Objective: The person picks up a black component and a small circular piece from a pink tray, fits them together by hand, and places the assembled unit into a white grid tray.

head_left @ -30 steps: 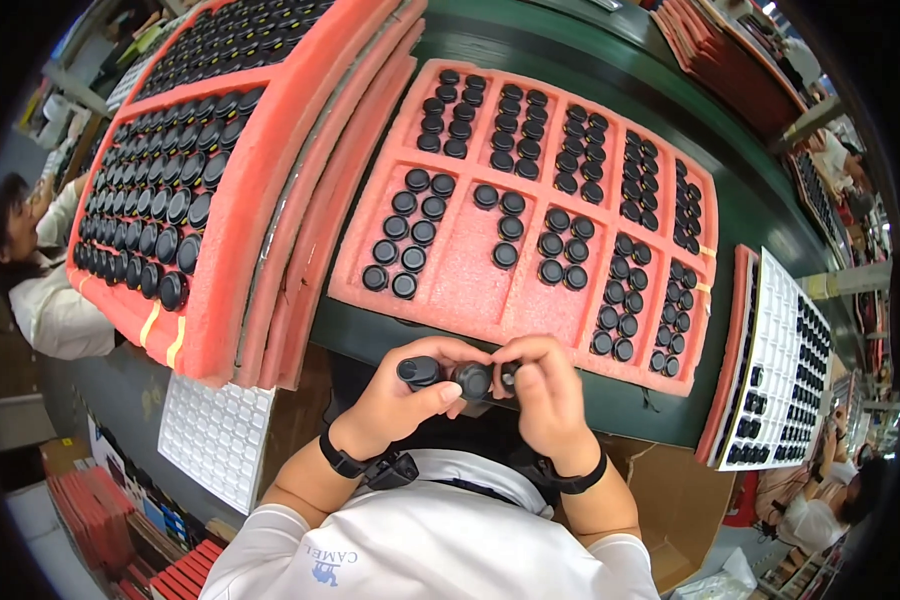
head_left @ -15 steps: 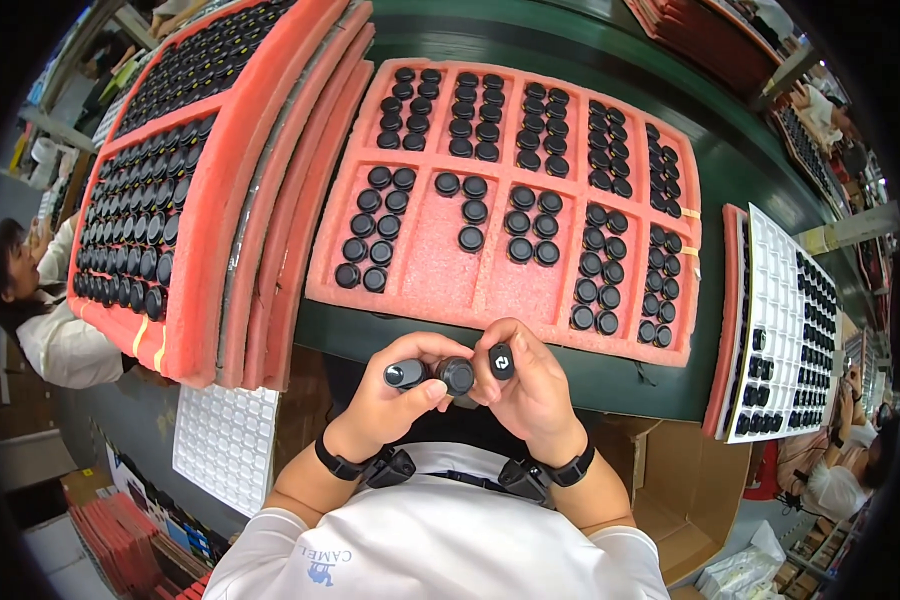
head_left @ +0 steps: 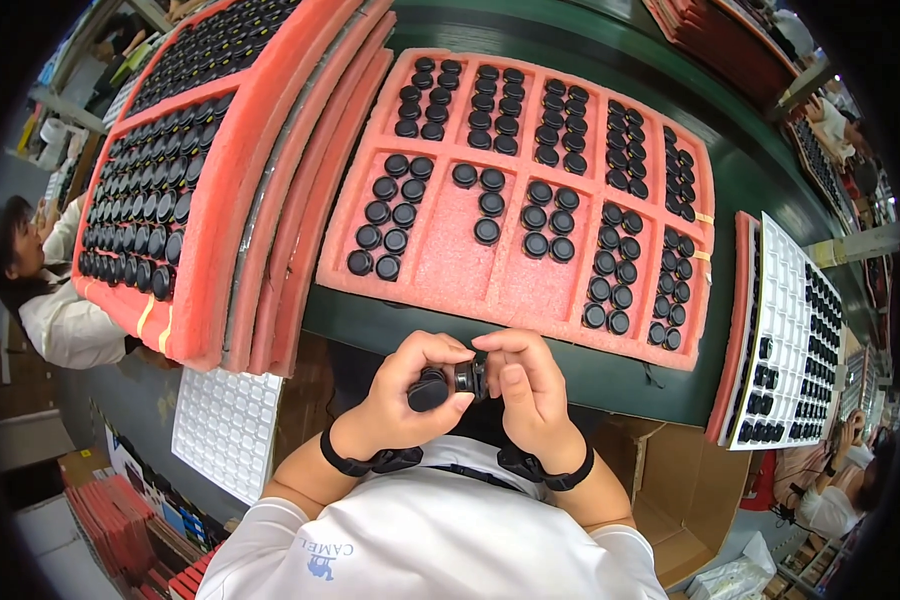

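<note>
Nearer the body than the pink foam tray (head_left: 445, 240): a dark cylinder (head_left: 467, 378), raised between both hands.
Left hand (head_left: 395, 400) grasps it plus a black round-ended piece (head_left: 427, 391); right hand (head_left: 532, 400) meets its other end (grip or mere touch, cannot tell). Possible trouble: that split left grip could let one slip, or the two knock together and scuff, short of the tray.

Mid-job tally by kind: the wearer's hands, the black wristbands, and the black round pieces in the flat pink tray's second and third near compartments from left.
Left hand and right hand: 2
Black wristbands: 2
Black round pieces: 10 (4 and 6)
Total: 14
</note>
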### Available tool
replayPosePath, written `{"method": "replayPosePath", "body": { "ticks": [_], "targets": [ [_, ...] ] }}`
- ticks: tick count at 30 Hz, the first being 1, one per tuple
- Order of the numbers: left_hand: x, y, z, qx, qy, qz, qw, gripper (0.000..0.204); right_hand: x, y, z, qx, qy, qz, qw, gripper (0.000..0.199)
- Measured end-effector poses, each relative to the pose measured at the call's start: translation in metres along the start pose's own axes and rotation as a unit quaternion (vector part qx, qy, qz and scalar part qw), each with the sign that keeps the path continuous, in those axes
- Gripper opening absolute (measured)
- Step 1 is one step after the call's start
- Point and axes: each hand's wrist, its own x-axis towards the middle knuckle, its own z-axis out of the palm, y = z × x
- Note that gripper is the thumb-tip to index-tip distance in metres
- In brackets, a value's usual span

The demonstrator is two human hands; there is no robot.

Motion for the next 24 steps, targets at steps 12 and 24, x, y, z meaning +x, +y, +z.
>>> {"method": "replayPosePath", "body": {
  "ticks": [12,24],
  "targets": [
    [0.001,-0.005,-0.001,0.005,-0.012,0.020,1.000,0.037,0.005,0.007,0.017,-0.015,0.039,-0.041,0.998,0.034],
    [0.003,-0.006,-0.004,0.012,-0.009,0.013,1.000,0.036,0.012,0.012,0.004,0.116,-0.011,0.019,0.993,0.029]
  ]
}}
